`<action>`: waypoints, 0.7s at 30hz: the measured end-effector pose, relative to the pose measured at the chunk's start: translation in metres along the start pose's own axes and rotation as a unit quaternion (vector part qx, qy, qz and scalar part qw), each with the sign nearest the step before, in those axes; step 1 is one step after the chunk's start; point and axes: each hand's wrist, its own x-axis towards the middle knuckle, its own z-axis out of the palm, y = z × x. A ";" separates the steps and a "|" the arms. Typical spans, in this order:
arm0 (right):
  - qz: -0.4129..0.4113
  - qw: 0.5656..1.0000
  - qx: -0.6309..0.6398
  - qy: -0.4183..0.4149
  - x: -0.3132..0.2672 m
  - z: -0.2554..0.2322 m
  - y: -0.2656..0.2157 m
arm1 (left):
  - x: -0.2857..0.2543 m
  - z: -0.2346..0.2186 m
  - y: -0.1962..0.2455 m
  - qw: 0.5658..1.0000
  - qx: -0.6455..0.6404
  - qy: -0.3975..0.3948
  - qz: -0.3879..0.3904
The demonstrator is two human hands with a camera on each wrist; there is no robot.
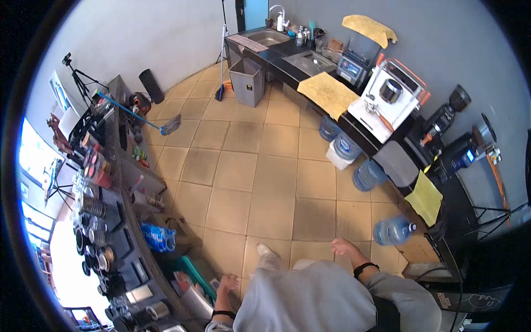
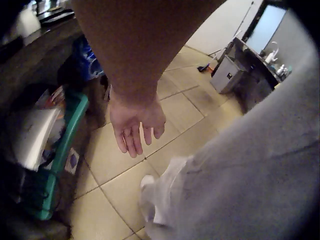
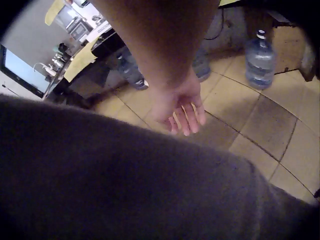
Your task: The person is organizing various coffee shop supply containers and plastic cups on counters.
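Note:
My left hand [image 2: 137,122] hangs over the tiled floor with its fingers loosely extended and nothing in them. In the head view that left hand [image 1: 228,283] is beside a green crate [image 1: 193,271] holding papers and other items. The right hand [image 1: 344,247] hangs on the other side of my body, holding nothing. Its fingers droop, relaxed, in the right wrist view, where the hand [image 3: 179,107] is seen above the floor. Nearest to it stands a large blue water bottle [image 1: 391,231], upright on the tiles and apart from the hand.
Along the right runs a dark counter with a white espresso machine [image 1: 381,105], coffee grinders [image 1: 442,119] and yellow cloths [image 1: 329,94]. More water bottles [image 1: 369,176] stand below it. A grey bin [image 1: 247,83] and a mop [image 1: 171,125] are farther ahead. Jars [image 1: 91,206] crowd the left counter.

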 end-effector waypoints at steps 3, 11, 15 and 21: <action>-0.117 0.963 -0.240 0.046 -0.041 0.073 -0.149 | 0.066 -0.040 0.093 0.980 -0.194 -0.043 0.027; -0.109 0.961 -0.246 0.058 0.030 0.105 -0.319 | 0.185 0.019 0.367 0.884 0.407 0.226 0.030; -0.028 0.993 -0.112 -0.002 0.118 0.045 -0.351 | 0.255 -0.015 0.431 0.918 0.362 0.156 0.042; -0.190 0.974 0.089 -0.080 0.229 -0.014 -0.415 | 0.321 0.019 0.551 0.890 0.412 0.192 -0.034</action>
